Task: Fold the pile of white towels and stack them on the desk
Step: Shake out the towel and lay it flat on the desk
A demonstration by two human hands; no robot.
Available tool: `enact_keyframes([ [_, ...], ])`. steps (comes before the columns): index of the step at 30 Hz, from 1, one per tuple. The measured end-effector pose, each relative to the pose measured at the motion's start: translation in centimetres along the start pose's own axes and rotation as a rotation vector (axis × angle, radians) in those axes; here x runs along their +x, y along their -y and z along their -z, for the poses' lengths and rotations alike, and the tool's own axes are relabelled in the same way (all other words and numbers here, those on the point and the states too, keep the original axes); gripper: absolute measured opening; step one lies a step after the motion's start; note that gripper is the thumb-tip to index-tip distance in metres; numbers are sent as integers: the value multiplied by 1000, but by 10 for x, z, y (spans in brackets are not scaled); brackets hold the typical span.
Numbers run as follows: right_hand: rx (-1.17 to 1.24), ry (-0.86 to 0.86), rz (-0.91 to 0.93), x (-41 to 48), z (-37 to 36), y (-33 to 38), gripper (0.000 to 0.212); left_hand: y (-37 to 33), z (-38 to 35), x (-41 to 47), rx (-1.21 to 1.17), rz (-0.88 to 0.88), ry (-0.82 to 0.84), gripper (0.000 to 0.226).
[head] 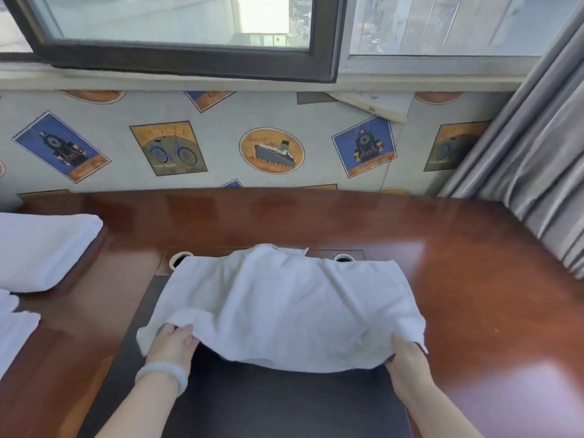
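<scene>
Item under handling: one white towel (284,305), spread crosswise over the dark inset pad (284,403) at the middle of the reddish-brown bench (474,295). Its far edge lies rumpled against two round cable ports (177,259) at the back of the pad; its near edge is raised off the pad and sags between the two hands.

Left hand (172,343): at the towel's near left corner, fingers closed on the cloth, with the corner bunched over the knuckles. A pale bangle (162,376) sits on this wrist.

Right hand (407,358): at the near right corner, fingers closed on the cloth, with the fingertips hidden under the fold.

Other stock: a folded white towel (44,251) rests flat on the bench at far left, well apart from the one in hand. More white cloth (14,330) lies at the left edge, cut off by the frame.

Surroundings: patterned wall panel (268,153) behind the bench, window (177,30) above, grey curtain (537,159) at right
</scene>
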State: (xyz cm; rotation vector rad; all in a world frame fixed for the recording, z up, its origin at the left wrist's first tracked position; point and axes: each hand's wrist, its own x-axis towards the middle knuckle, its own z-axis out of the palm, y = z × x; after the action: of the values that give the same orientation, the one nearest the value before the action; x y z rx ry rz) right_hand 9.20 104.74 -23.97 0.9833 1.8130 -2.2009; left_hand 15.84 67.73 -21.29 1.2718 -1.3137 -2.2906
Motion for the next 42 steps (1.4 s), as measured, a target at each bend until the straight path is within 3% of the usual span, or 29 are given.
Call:
enact_keyframes([
  [3, -345, 158, 109, -17, -35, 12, 18, 1, -33, -25, 302, -102, 206, 36],
  [5, -640, 273, 227, -29, -57, 11, 27, 17, -47, -35, 564, -137, 348, 46],
  [7, -989, 427, 286, -41, -75, -1, 32, 41, -54, -37, 787, -131, 466, 59],
  [8, -1058, 516, 255, -46, -80, -10, 26, 54, -53, -34, 783, -84, 460, 63],
  [9, -1055, 610, 200, -49, -83, -19, 19, 64, -53, -33, 737, -22, 456, 62],
  [12, -897, 708, 81, -54, -85, -34, 57, 75, -55, -44, 776, 29, 481, 42],
  [15, -808, 724, 34, -57, -91, -38, 58, 73, -56, -49, 691, 75, 484, 39],
  [21, -756, 553, 90, -58, -107, -41, 35, 78, -60, -13, 645, 84, 273, 42],
  [23, -736, 544, 125, -60, -115, -41, 28, 71, -62, -10, 589, 116, 284, 46],
  [25, -694, 556, 165, -61, -123, -44, 25, 64, -70, -22, 642, 87, 350, 29],
  [27, -657, 543, 208, -62, -128, -46, 23, 65, -75, -30, 537, 116, 410, 24],
  [30, -531, 403, 218, -57, -127, -47, 10, 62, -83, -34, 440, 134, 392, 26],
  [34, -287, 281, 61, -45, -115, -39, 6, 64, -92, -28, 706, -75, 319, 22],
  [37, -153, 21, 83, -33, -106, -28, 7, 64, -100, -18, 913, -255, 293, 25],
  [39, -132, -85, 118, -27, -102, -20, 8, 67, -108, -10, 1046, -362, 394, 30],
  [42, -146, -76, 133, -22, -103, -15, 10, 74, -123, 0, 1324, -466, 603, 45],
])
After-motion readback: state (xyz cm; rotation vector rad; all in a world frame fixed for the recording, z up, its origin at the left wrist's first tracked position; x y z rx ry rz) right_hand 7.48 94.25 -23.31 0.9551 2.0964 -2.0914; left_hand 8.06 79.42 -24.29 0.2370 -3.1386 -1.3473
